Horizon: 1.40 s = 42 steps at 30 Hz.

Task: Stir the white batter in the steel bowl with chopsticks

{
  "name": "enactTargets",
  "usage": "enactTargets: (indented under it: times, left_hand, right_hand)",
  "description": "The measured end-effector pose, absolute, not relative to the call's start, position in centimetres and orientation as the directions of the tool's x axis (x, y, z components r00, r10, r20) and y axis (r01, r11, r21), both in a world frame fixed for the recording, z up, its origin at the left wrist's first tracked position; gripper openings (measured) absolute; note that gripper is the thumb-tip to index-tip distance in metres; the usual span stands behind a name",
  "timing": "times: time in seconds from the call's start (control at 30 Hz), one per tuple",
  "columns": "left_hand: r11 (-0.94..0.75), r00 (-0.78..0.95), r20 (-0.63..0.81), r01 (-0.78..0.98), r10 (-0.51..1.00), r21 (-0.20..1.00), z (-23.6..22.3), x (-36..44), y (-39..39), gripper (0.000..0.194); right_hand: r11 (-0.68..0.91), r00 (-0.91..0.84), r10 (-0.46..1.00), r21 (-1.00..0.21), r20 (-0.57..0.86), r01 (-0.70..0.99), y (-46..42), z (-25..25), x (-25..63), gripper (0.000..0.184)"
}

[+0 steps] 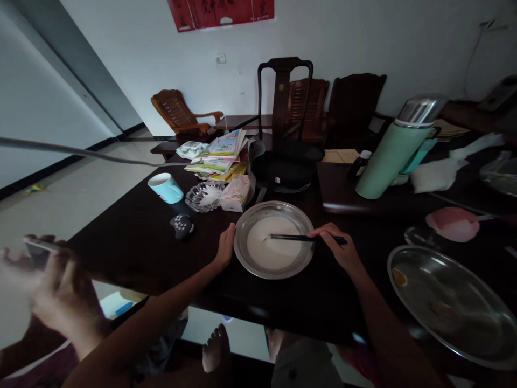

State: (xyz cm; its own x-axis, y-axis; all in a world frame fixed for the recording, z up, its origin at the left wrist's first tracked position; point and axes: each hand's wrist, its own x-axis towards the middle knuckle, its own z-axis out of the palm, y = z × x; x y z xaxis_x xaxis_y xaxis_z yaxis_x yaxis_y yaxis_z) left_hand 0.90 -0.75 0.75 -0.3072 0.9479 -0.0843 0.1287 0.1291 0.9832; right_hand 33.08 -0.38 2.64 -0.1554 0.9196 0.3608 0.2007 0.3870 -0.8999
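A round metal bowl (242,237) with white batter stands on the dark table (133,237) in front of me. My left hand (225,247) rests against the bowl's left rim, fingers curved on it. My right hand (338,247) is closed on black chopsticks (293,237), whose tips lie in the batter.
Another person's blurred hands (52,291) hold a phone at the lower left. A large metal tray (452,302) lies at the right, with a pink lid (454,223) behind it. A green thermos (390,153), blue mug (166,188), glass dish (203,196), tissue pack (235,194), books and chairs stand beyond.
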Motion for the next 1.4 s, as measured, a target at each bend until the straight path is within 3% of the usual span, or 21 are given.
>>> enactTargets:
  times: [0.13,0.27,0.33,0.47,0.53,0.67,0.77,0.87,1.03,1.13,1.23,1.4]
  left_hand:
    - [0.122,-0.319,-0.078,0.118,0.944,0.986,0.51,0.70,-0.57,0.037]
    - [0.119,-0.320,-0.077,0.112,0.944,0.987,0.08,0.53,-0.39,0.035]
    - [0.098,-0.315,-0.055,0.121,0.948,0.988,-0.08,0.54,-0.35,0.048]
    - [0.026,-0.292,0.017,0.142,0.956,0.990,0.03,0.72,-0.34,0.065]
    - [0.013,-0.285,0.029,0.145,0.958,0.989,0.21,0.82,-0.35,0.065]
    - [0.000,-0.287,0.049,0.168,0.957,0.986,0.30,0.84,-0.34,0.065]
    - [0.011,-0.285,0.037,0.165,0.958,0.986,0.11,0.77,-0.33,0.065]
    - [0.009,-0.278,0.030,0.135,0.960,0.991,0.01,0.84,-0.34,0.063]
    - [0.009,-0.296,0.023,0.107,0.955,0.994,0.11,1.17,-0.33,0.060]
    - [0.017,-0.299,0.016,0.107,0.954,0.994,0.08,1.25,-0.32,0.058]
    - [0.019,-0.293,0.015,0.113,0.956,0.993,0.04,1.21,-0.36,0.057]
    - [0.013,-0.301,0.026,0.127,0.953,0.992,0.05,1.19,-0.40,0.055]
  right_hand:
    - [0.296,0.017,0.953,-0.944,0.302,0.148,-0.35,2.50,33.21,0.036]
    - [0.333,-0.182,0.935,-0.932,0.306,0.146,-0.44,2.61,32.87,0.035]
    - [0.388,-0.206,0.915,-0.895,0.346,0.220,-0.42,2.71,32.85,0.033]
    - [0.324,0.035,0.941,-0.928,0.335,0.183,-0.36,2.72,33.24,0.035]
    - [0.287,0.032,0.956,-0.951,0.292,0.116,-0.41,2.69,33.24,0.037]
    - [0.370,-0.210,0.920,-0.910,0.331,0.188,-0.54,2.77,32.82,0.035]
    - [0.393,-0.118,0.919,-0.885,0.375,0.249,-0.56,2.80,32.91,0.033]
    - [0.302,0.040,0.949,-0.938,0.312,0.168,-0.59,2.72,33.19,0.037]
    - [0.356,-0.180,0.929,-0.915,0.324,0.192,-0.71,2.78,32.93,0.032]
    - [0.379,-0.104,0.925,-0.899,0.365,0.218,-0.70,2.82,33.10,0.030]
    - [0.311,0.011,0.949,-0.938,0.316,0.152,-0.63,2.66,33.52,0.032]
    - [0.400,-0.176,0.912,-0.897,0.371,0.185,-0.55,2.39,33.33,0.030]
